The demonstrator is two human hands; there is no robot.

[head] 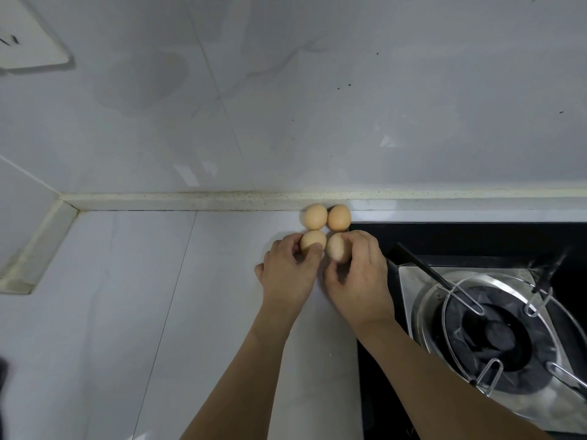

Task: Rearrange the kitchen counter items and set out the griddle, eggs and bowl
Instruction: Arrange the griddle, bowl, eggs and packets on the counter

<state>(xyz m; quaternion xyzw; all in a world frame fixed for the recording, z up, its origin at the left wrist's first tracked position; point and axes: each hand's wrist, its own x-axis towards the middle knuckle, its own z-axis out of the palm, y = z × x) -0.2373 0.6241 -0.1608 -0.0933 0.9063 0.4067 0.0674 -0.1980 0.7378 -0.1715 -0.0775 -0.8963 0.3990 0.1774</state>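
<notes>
Several tan eggs sit in a tight cluster on the pale counter (158, 312), close to the back wall. Two eggs (316, 216) (339, 217) lie side by side against the backsplash ledge, untouched. My left hand (286, 274) has its fingers closed around the front left egg (313, 239). My right hand (359, 274) grips the front right egg (337, 247). Both held eggs rest at counter level, touching the cluster. No griddle or bowl is in view.
A black gas hob (476, 236) fills the right side, with a steel burner (495, 335) and its wire pan support just right of my right forearm. A tiled wall (286, 106) rises behind, with a raised ledge (190, 198) along the counter's back.
</notes>
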